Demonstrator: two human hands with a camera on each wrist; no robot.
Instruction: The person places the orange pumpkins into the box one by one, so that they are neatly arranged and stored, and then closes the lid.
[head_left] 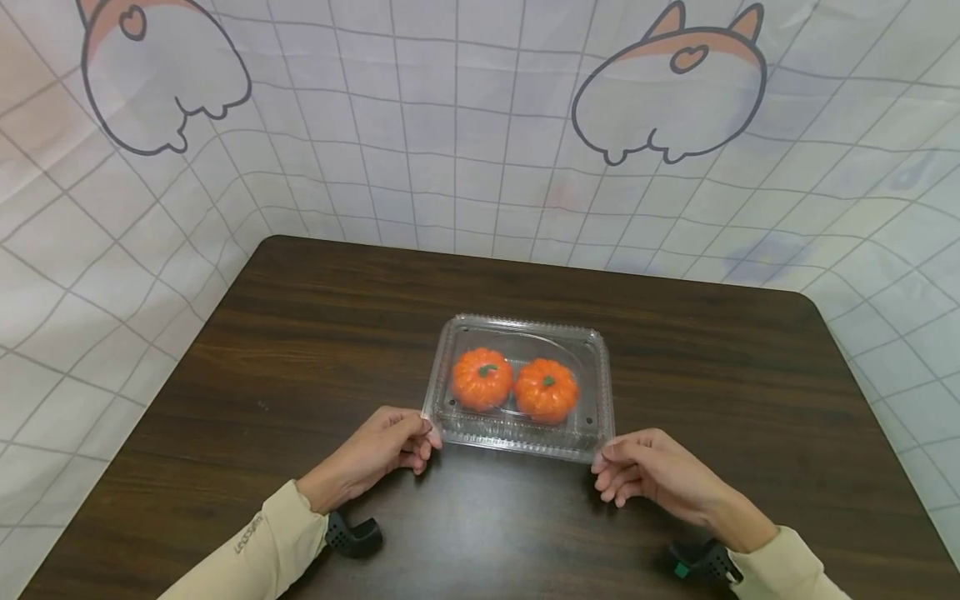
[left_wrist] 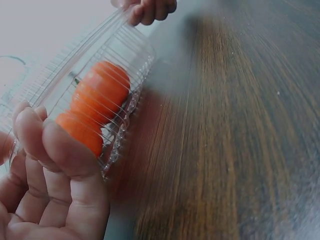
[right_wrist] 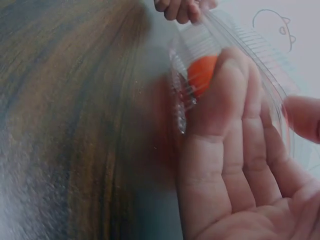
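Note:
A clear plastic clamshell box [head_left: 592,350] sits closed on the dark wooden table [head_left: 300,333], with two small orange pumpkins [head_left: 482,377] [head_left: 546,389] side by side inside. My left hand [head_left: 390,446] pinches the box's near left corner, and my right hand [head_left: 637,467] pinches its near right corner. In the left wrist view my left fingers [left_wrist: 55,145] lie against the box [left_wrist: 117,60] with the pumpkins [left_wrist: 97,95] showing through the ribbed lid. The right wrist view shows my right fingers [right_wrist: 225,100] over the box's edge [right_wrist: 180,95] and one pumpkin [right_wrist: 200,75] behind them.
A white sheet [head_left: 450,125] with a grid and cartoon drawings hangs behind and around the table. The tabletop runs wide on both sides of the box. A black wrist mount [head_left: 352,535] sits at each sleeve.

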